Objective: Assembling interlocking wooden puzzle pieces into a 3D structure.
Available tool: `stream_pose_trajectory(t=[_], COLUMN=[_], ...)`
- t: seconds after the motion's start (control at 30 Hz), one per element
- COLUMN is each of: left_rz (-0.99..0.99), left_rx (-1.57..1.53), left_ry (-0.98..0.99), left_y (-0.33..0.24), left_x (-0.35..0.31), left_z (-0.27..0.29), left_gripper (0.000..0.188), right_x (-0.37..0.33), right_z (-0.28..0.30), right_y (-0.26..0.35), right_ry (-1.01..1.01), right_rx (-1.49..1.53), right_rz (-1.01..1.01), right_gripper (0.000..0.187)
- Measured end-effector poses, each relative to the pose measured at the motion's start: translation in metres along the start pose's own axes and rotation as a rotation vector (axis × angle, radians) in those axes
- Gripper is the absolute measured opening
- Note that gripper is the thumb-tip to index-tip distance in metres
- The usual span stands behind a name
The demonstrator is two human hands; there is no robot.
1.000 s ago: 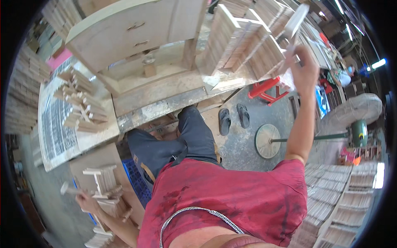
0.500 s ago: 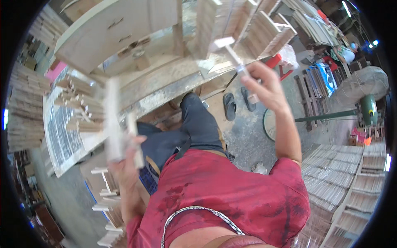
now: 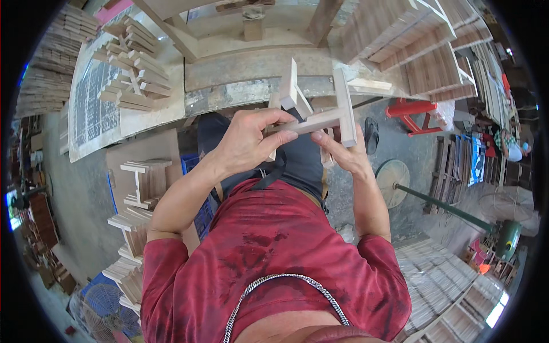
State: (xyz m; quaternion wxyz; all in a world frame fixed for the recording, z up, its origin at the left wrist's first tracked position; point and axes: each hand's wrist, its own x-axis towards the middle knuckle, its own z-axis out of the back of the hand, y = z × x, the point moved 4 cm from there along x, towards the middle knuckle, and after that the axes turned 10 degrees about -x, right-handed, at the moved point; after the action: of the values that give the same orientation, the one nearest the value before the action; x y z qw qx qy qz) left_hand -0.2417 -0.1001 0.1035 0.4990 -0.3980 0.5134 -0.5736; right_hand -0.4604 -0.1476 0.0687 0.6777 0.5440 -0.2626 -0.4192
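In front of my lap, both hands hold a pale wooden frame made of short bars meeting at right angles. My left hand pinches the left end of its crossbar between thumb and fingers. A tilted upright bar rises beside those fingertips, with a small dark patch at its foot. My right hand is closed round the right side, below the longer end bar. Some fingers of both hands are hidden behind the wood, and I cannot tell whether all the bars are joined.
A workbench runs across ahead, with stacked wooden bars at its left. Wooden box-like carcasses stand ahead right. A red stool, a green-poled fan and a sandal are at right. H-shaped wooden frames line the left.
My hands, apart before with separate wooden pieces in them, have come together in front of my lap. The right hand's T-shaped piece now meets the left hand's wood. My view has turned.
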Motion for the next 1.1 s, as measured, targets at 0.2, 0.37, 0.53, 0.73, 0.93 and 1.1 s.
stream_pose_trajectory(t=[0.2, 0.37, 0.53, 0.73, 0.93, 1.1], left_rz=[0.125, 0.228, 0.241, 0.129, 0.147, 0.072], left_rx=[-0.055, -0.330, -0.405, -0.305, -0.334, -0.330], left_ry=[0.006, -0.024, 0.009, 0.098, 0.145, 0.087], left_y=[0.007, 0.049, 0.041, 0.031, 0.018, 0.006], left_x=[0.007, 0.010, 0.014, 0.035, 0.026, 0.017], left_z=[0.010, 0.011, 0.015, 0.031, 0.027, 0.027], left_gripper=[0.024, 0.024, 0.024, 0.023, 0.027, 0.026], right_x=[0.014, 0.022, 0.029, 0.038, 0.032, 0.026], right_z=[-0.016, -0.025, -0.026, -0.032, -0.032, -0.031], right_y=[-0.013, -0.018, -0.011, -0.010, 0.004, 0.016], right_ry=[-0.018, -0.034, 0.029, 0.086, 0.121, 0.173], right_rx=[0.164, 0.172, 0.075, 0.193, 0.210, 0.285], right_rz=[-0.014, 0.012, 0.024, -0.058, 0.059, 0.048], right_gripper=[0.030, 0.027, 0.025, 0.029, 0.039, 0.037])
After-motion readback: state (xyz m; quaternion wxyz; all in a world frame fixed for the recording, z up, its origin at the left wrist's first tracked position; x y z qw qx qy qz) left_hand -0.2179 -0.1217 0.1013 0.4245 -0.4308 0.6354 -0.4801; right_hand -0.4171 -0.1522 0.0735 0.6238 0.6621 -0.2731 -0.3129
